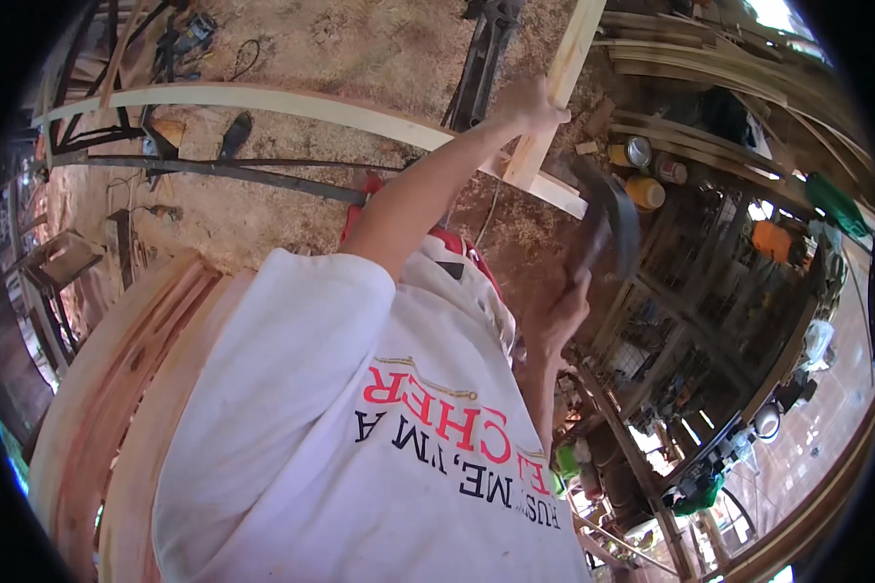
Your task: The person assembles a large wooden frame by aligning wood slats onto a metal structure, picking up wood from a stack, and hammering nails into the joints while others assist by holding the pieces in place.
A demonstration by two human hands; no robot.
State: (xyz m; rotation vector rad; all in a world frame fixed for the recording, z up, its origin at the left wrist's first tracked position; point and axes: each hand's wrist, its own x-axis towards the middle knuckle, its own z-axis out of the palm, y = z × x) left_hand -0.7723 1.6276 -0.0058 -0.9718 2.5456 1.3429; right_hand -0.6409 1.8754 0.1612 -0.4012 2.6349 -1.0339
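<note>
Two pale wooden pieces meet ahead of me: a long strip [263,98] running from the far left, and a shorter plank [574,51] lying across it near its right end. My left hand [533,107] is closed on the edge of the shorter plank, just beyond the crossing. Lower and to the right, my right hand [560,316] grips a hammer [607,219]. The hammer's dark head is smeared by motion and sits just right of the strip's end, apart from the wood as far as I can tell. Part of its handle is hidden by the blur.
Sawdust covers the ground [331,49]. A dark metal bar tool [486,58] lies beyond the strip, and a sandal [235,136] and power tool [195,32] lie left. Thick boards [117,408] stand at lower left. Jars [645,191] and stacked timber [709,68] sit right.
</note>
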